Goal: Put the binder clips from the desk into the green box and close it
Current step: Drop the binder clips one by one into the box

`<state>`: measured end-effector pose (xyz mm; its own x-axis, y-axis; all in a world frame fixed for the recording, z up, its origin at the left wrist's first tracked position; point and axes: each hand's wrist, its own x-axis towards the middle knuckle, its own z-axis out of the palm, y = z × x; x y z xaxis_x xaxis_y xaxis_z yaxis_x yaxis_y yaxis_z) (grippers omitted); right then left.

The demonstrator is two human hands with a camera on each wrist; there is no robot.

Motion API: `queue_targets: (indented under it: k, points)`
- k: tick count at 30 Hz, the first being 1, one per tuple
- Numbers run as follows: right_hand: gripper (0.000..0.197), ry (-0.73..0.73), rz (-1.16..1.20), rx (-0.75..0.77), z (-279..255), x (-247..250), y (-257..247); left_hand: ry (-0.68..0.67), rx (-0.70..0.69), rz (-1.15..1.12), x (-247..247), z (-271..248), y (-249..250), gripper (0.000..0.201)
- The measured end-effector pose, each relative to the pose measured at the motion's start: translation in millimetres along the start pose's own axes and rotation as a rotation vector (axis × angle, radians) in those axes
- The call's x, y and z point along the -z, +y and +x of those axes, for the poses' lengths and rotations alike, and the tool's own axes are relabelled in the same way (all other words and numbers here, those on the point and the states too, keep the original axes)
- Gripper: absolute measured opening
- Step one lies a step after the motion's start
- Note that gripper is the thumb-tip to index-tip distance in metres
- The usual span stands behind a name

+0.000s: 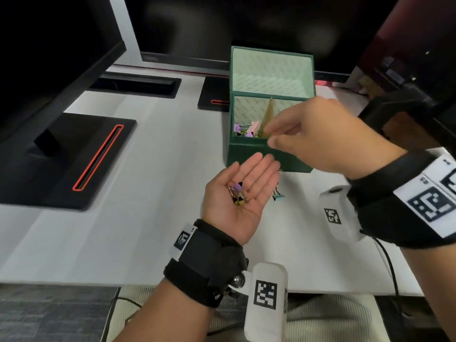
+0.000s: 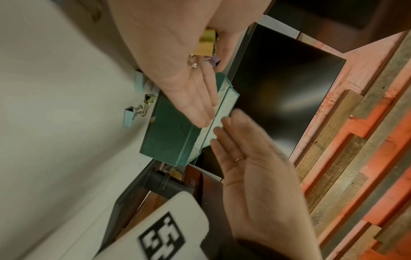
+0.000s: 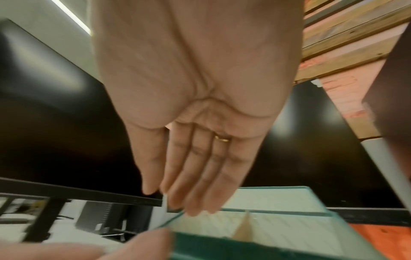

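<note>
Binder clips (image 1: 238,196), light, stiff and slippery metal (best pinched by their bodies), are lying in the flat, upturned left hand (image 1: 240,193) near the green box (image 1: 251,154); right hand (image 1: 318,134) is hovering above, fingers straight, seemingly empty.

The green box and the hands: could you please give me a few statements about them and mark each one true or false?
1. The green box stands open. True.
2. The left hand lies palm up with binder clips on it. True.
3. The right hand grips the lid. False: it is over the box, fingers straight, holding nothing.
4. The box is empty. False: clips lie inside.
5. Clips remain on the desk. True.
</note>
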<state>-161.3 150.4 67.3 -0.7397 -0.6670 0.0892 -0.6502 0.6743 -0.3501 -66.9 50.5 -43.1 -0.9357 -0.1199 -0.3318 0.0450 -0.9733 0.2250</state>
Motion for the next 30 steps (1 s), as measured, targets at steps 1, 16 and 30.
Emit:
queue_targets:
  k: [1, 16, 30]
  points:
    - [0.017, -0.051, 0.026, 0.034, -7, -2, -6, 0.005, -0.013, -0.003, 0, 1, -1, 0.041]
    - [0.012, -0.179, 0.077, 0.117, -33, -31, -18, -0.036, -0.035, 0.051, -6, -3, -6, 0.056]
    - [0.009, 0.137, -0.009, -0.181, 28, 12, 28, -0.063, 0.023, -0.031, -2, 0, -6, 0.045]
